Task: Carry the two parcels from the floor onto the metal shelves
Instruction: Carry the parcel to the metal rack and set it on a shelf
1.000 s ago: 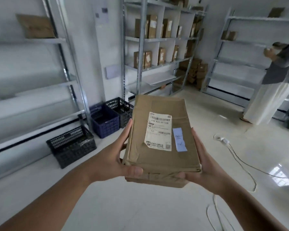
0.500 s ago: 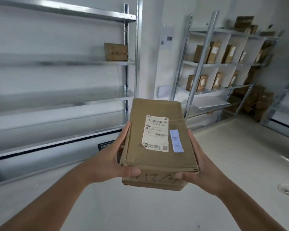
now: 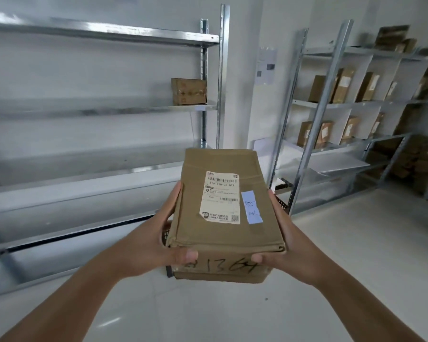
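Metal shelves (image 3: 134, 108) stand ahead of you, one box (image 3: 188, 91) already there. Your left hand (image 3: 156, 239) and right hand (image 3: 286, 243) clamp the parcel (image 3: 223, 208), possibly two stacked; shelving remains.

The parcel (image 3: 223, 213) at the centre is dull brown card, with a white label (image 3: 220, 196) printed in black barcodes and text, a pale blue strip (image 3: 251, 207) with dark handwriting, and black marker digits on its near face. At ten o'clock the metal shelves (image 3: 104, 35) are shiny silver-grey, bearing one brown box (image 3: 188, 91). At two o'clock, more brown boxes (image 3: 344, 85) carry white labels. The floor (image 3: 356, 267) is glossy off-white; the wall (image 3: 245, 70) is white.
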`<state>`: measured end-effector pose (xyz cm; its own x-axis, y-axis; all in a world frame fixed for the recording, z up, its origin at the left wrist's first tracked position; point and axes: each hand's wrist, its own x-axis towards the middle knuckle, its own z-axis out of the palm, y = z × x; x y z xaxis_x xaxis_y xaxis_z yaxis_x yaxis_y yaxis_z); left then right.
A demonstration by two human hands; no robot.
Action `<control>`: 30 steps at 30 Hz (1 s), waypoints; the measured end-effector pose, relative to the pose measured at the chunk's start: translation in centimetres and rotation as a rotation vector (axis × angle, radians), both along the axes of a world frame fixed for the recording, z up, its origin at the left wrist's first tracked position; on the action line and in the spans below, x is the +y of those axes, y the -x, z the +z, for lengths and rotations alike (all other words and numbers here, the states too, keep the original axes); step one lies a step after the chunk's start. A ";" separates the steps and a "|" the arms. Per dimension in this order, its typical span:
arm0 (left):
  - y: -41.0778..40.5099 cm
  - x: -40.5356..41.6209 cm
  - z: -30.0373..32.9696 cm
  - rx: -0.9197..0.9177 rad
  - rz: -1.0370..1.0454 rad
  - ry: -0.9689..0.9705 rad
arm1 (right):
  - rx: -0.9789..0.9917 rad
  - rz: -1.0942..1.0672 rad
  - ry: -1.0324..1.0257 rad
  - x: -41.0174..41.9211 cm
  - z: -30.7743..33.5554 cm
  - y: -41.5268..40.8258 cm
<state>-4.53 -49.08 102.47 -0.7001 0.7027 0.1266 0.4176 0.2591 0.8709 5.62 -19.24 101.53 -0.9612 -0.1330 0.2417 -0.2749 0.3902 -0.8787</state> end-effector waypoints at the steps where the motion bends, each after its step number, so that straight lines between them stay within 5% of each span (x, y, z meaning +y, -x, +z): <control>1: 0.5 0.6 0.0 0.003 0.011 -0.006 | 0.001 0.016 0.009 0.8 0.0 0.9; 14: 7.3 9.2 3.1 0.054 0.214 -0.162 | 0.007 0.147 0.070 9.9 3.7 14.3; 30: 24.5 7.1 3.0 0.070 0.369 -0.262 | -0.004 0.208 0.102 6.7 4.1 33.9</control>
<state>-29.01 -41.99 105.46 -0.8810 0.3457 0.3230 0.3992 0.1767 0.8997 -28.27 -12.51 105.66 -0.9163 -0.3039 0.2607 -0.3372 0.2346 -0.9118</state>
